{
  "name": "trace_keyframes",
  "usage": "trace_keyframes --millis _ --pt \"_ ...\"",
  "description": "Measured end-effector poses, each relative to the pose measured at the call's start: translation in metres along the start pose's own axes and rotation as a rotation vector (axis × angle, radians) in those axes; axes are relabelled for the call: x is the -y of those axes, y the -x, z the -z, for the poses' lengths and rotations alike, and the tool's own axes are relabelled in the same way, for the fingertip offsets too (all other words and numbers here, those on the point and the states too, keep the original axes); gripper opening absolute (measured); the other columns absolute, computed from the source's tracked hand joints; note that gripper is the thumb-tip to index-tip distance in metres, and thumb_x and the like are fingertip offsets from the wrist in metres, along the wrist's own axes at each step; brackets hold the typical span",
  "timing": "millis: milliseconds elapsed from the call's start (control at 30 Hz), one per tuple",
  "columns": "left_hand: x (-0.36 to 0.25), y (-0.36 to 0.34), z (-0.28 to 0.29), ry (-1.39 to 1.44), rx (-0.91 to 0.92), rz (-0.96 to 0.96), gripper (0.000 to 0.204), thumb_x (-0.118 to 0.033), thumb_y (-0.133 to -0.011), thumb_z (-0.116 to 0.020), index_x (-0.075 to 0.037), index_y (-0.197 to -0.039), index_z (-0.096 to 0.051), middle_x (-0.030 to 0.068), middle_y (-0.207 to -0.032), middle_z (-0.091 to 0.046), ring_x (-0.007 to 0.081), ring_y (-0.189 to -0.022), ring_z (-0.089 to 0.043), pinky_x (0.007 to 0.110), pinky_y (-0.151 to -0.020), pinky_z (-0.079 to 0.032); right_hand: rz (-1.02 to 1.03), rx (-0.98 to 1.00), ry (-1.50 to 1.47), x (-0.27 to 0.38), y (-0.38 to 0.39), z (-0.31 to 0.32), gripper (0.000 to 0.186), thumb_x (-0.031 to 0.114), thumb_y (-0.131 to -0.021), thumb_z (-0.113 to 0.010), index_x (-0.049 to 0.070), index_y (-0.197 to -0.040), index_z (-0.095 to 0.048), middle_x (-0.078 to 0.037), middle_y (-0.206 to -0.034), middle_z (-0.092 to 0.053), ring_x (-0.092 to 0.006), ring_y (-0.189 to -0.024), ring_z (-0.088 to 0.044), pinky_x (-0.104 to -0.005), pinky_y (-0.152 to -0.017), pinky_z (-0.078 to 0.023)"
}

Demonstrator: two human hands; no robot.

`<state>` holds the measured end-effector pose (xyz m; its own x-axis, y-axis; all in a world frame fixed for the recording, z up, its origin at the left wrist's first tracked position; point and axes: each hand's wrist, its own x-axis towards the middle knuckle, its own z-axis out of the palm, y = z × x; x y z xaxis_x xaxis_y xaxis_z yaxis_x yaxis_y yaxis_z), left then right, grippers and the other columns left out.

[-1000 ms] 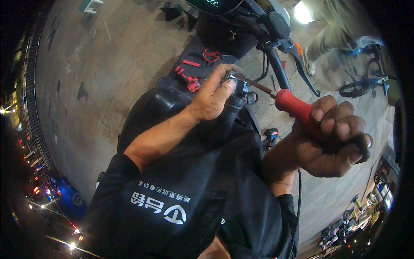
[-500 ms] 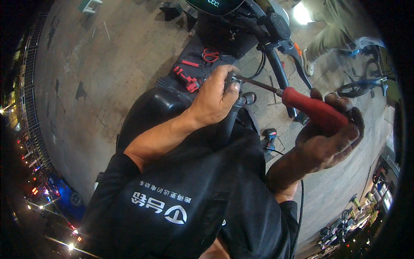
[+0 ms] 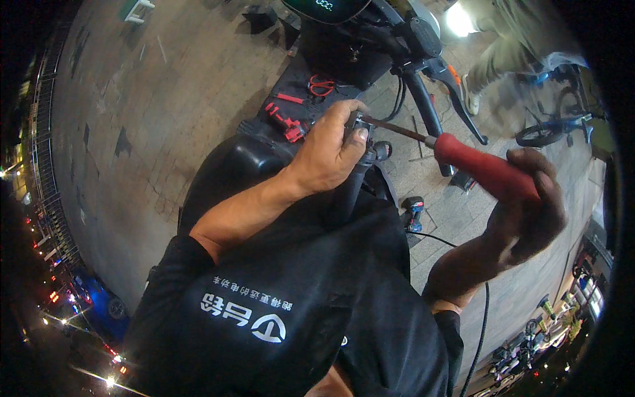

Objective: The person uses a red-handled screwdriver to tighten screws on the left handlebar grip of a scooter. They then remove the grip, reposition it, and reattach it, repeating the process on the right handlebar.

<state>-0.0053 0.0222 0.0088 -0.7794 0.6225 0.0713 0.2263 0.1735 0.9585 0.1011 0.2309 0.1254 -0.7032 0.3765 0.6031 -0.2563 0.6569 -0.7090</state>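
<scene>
My left hand (image 3: pixel 329 147) is closed around a small dark part with a bright metal piece (image 3: pixel 358 121), its thumb pressed on it from the near side. The part's kind cannot be made out. A screwdriver (image 3: pixel 486 165) with a red handle and a long thin shaft slants from the right, its tip meeting that part. Fingers of my right hand (image 3: pixel 532 208) are wrapped around the end of the handle. Below my left hand, a black tube-like piece (image 3: pixel 350 188) runs down toward my lap. The black seat (image 3: pixel 246 157) of an electric scooter lies beside my left forearm.
On the scooter's footboard lie red-handled scissors (image 3: pixel 321 85) and red tool pieces (image 3: pixel 289 124). The handlebar (image 3: pixel 423 99) with its brake lever rises ahead. A cordless drill (image 3: pixel 413 210) stands on the paving. A person's leg (image 3: pixel 509 53) and a bicycle (image 3: pixel 552 132) are at far right.
My right hand has shifted right and down along the handle and turned, its fingers now curled over the end. My left hand has stayed with the small part.
</scene>
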Motion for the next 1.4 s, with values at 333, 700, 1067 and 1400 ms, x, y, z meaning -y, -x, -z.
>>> trace_keyframes --millis 333,700,1067,1400 --pt "0.0 0.001 0.004 0.118 0.015 0.086 0.034 -0.018 -0.094 -0.048 0.0 -0.123 -0.048 0.0081 -0.101 -0.057 0.0112 -0.09 -0.053 0.026 -0.083 -0.044 -0.094 -0.069 -0.036 0.008 -0.005 -0.014 0.049 0.039 -0.087 -0.061 0.001 -0.115 -0.05 -0.02 -0.096 -0.065 -0.0267 -0.087 -0.064 -0.0373 -0.078 -0.053" --pt "0.025 0.002 0.005 0.819 0.059 0.254 0.054 -0.035 -0.09 -0.043 0.001 -0.13 -0.043 0.0154 -0.119 -0.058 0.0232 -0.102 -0.062 0.038 -0.084 -0.054 -0.11 0.105 -0.359 0.013 0.015 0.0 0.03 0.0 -0.081 -0.052 0.007 -0.109 -0.061 -0.012 -0.087 -0.06 -0.026 -0.081 -0.059 -0.0413 -0.074 -0.054" --pt "0.016 0.001 0.006 0.82 0.053 0.159 0.064 -0.035 -0.085 -0.052 0.001 -0.137 -0.04 0.0181 -0.133 -0.051 0.0262 -0.122 -0.053 0.037 -0.104 -0.042 -0.297 0.569 0.083 -0.02 0.018 -0.083 0.023 0.009 -0.078 -0.07 0.005 -0.1 -0.063 -0.016 -0.085 -0.06 -0.0376 -0.079 -0.063 -0.0423 -0.067 -0.051" --pt "0.009 -0.001 0.023 0.825 0.17 0.263 0.065 -0.018 -0.083 -0.058 0.0 -0.142 -0.036 0.0181 -0.139 -0.048 0.0259 -0.126 -0.05 0.039 -0.107 -0.039 -0.281 0.63 -0.071 -0.039 0.027 -0.076 0.024 0.005 -0.077 -0.07 0.003 -0.099 -0.064 -0.016 -0.088 -0.062 -0.0364 -0.077 -0.064 -0.0416 -0.068 -0.051"
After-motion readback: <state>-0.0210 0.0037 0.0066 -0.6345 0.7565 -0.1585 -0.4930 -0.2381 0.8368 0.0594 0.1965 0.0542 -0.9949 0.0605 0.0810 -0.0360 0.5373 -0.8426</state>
